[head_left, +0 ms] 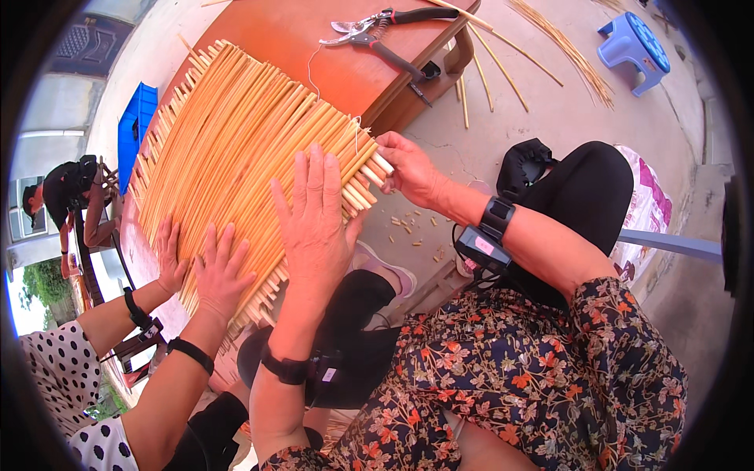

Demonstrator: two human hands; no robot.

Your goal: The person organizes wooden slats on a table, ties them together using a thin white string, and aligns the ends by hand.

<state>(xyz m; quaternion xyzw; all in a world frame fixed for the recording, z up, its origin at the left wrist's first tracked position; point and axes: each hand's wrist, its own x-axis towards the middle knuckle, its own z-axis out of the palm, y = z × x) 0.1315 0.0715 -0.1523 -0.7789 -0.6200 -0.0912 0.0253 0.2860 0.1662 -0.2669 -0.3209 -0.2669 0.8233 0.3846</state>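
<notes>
A thick mat of golden reed stalks [236, 149], laid side by side, rests on the red-brown wooden table [271, 35] and juts past its near edge. My left hand [314, 216] lies flat on the stalks near the mat's right end, fingers stretched out. At the right corner my right hand [412, 166] has its fingers closed around the outermost stalk near its pale cut end; its fingertips are partly hidden. A thin white string [358, 133] loops over the stalks beside it. A co-worker's two hands [220, 271] press on the mat's near left part.
Pruning shears [390, 39] lie at the table's right edge. Loose stalks [503, 67] lean and lie beyond it. A blue stool [635, 51] stands far right, a blue crate [135, 129] left of the mat. Cut bits [408, 224] litter the floor. Another person [67, 192] is far left.
</notes>
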